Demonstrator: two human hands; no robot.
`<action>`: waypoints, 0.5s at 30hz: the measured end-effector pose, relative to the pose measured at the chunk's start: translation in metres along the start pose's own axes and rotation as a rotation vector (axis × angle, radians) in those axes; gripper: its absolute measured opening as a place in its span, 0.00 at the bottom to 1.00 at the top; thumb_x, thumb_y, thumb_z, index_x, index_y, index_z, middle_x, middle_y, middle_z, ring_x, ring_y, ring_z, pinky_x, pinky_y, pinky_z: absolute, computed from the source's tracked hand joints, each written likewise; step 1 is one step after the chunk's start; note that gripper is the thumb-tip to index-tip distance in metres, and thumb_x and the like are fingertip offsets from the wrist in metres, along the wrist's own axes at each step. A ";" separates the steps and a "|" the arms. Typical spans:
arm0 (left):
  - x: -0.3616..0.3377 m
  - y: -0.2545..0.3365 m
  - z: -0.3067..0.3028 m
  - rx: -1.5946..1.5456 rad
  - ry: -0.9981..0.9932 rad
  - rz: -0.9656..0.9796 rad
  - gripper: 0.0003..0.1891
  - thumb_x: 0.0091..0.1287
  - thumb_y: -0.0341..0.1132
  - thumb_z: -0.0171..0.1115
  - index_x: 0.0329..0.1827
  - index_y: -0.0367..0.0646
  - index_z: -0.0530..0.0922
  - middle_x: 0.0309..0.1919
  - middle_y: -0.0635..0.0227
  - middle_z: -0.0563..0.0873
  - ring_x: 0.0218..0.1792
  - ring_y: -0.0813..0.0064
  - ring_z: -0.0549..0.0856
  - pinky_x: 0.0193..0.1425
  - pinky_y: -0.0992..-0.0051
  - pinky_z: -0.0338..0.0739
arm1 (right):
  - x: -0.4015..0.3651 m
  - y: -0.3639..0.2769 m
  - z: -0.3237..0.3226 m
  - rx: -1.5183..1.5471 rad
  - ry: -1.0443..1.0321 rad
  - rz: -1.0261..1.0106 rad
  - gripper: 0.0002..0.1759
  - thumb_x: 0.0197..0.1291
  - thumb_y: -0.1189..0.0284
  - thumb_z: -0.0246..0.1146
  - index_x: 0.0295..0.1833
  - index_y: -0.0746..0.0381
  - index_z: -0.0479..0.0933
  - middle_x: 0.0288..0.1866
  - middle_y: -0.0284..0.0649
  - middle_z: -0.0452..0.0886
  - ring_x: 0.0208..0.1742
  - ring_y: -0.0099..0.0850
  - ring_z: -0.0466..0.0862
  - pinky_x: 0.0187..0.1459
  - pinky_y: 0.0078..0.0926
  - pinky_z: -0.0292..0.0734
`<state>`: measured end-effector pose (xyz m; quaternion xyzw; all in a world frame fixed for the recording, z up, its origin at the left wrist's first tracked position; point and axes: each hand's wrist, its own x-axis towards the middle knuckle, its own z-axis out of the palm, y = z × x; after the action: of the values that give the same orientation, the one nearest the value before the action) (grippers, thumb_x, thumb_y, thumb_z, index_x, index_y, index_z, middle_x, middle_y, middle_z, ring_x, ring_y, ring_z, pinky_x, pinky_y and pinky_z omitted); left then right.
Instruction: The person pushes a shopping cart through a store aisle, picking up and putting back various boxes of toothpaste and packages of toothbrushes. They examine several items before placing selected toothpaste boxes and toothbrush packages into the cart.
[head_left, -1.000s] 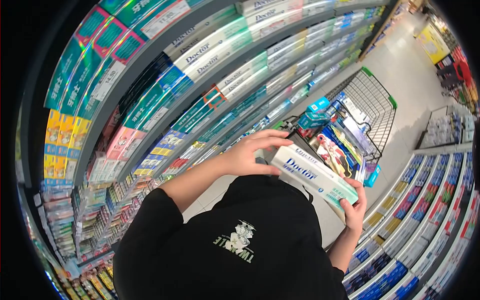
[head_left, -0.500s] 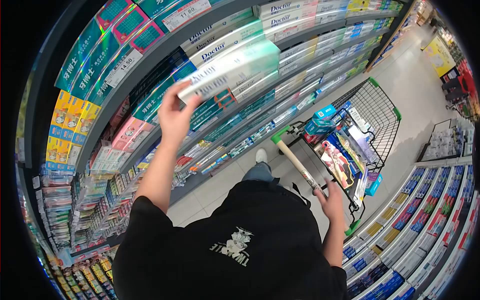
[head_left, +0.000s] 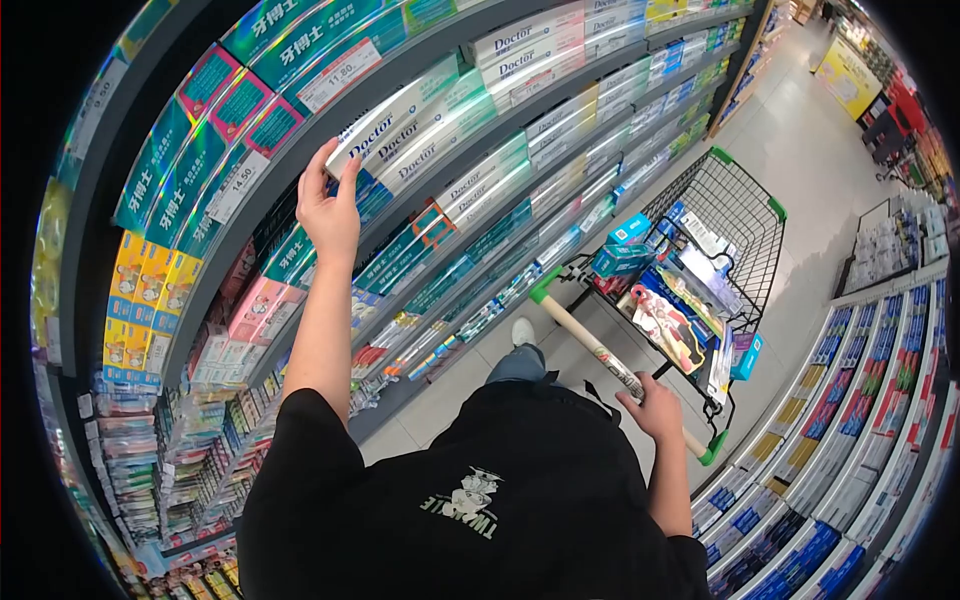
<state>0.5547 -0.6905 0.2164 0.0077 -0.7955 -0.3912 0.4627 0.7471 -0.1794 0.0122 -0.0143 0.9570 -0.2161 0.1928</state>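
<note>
My left hand [head_left: 330,210] reaches up to the shelf, fingers and thumb pinching the near end of a white and green toothpaste box [head_left: 395,115] marked "Doctor". That box lies on top of matching Doctor boxes [head_left: 440,140] in the shelf row. Lower right, my right hand [head_left: 655,405] is closed around the cart's pale handle [head_left: 590,340]. Inside the shopping cart [head_left: 735,200] are several packaged goods, among them teal boxes [head_left: 622,258] and a colourful package [head_left: 665,315].
Green toothpaste boxes [head_left: 185,170] and yellow boxes [head_left: 150,270] stand on the shelves at left. A price tag [head_left: 340,75] hangs on the shelf edge. More stocked shelves [head_left: 830,440] curve along the right. A tiled aisle floor [head_left: 800,130] runs ahead past the cart.
My left hand has brought the Doctor box from in front of the shelf back onto the row of matching boxes. My right hand has closed on the cart handle.
</note>
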 end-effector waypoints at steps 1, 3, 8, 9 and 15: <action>0.000 0.003 0.003 0.037 -0.006 -0.024 0.20 0.72 0.33 0.75 0.66 0.48 0.86 0.52 0.64 0.89 0.50 0.77 0.88 0.56 0.74 0.83 | 0.000 -0.001 -0.001 -0.003 -0.006 0.007 0.32 0.64 0.40 0.69 0.61 0.53 0.80 0.35 0.43 0.89 0.42 0.47 0.91 0.46 0.47 0.85; 0.000 0.017 0.005 0.235 -0.016 -0.004 0.20 0.72 0.35 0.75 0.66 0.48 0.86 0.52 0.64 0.89 0.50 0.74 0.88 0.57 0.72 0.82 | -0.001 0.000 0.001 -0.006 0.001 0.003 0.32 0.64 0.40 0.69 0.61 0.53 0.81 0.37 0.43 0.90 0.43 0.47 0.91 0.46 0.47 0.85; 0.005 -0.003 0.012 0.460 0.016 0.112 0.22 0.71 0.39 0.76 0.67 0.47 0.86 0.53 0.61 0.90 0.54 0.66 0.88 0.58 0.67 0.81 | -0.004 -0.002 -0.001 0.003 0.004 0.004 0.31 0.65 0.41 0.69 0.60 0.54 0.81 0.41 0.43 0.90 0.45 0.47 0.91 0.47 0.47 0.84; 0.008 -0.005 0.012 0.468 0.017 0.135 0.22 0.70 0.40 0.76 0.66 0.46 0.86 0.52 0.60 0.91 0.53 0.64 0.89 0.57 0.66 0.81 | -0.004 -0.003 -0.001 0.002 0.004 0.004 0.31 0.65 0.41 0.69 0.59 0.54 0.81 0.41 0.44 0.90 0.46 0.47 0.91 0.47 0.47 0.84; 0.024 0.004 0.011 0.495 -0.029 0.018 0.21 0.69 0.42 0.77 0.59 0.38 0.88 0.44 0.53 0.93 0.43 0.55 0.92 0.52 0.63 0.83 | -0.005 -0.006 -0.001 -0.004 0.002 0.002 0.29 0.66 0.42 0.69 0.58 0.54 0.81 0.43 0.45 0.90 0.47 0.49 0.90 0.48 0.49 0.84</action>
<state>0.5342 -0.6896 0.2339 0.1080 -0.8736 -0.1805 0.4388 0.7507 -0.1833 0.0174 -0.0136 0.9576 -0.2141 0.1921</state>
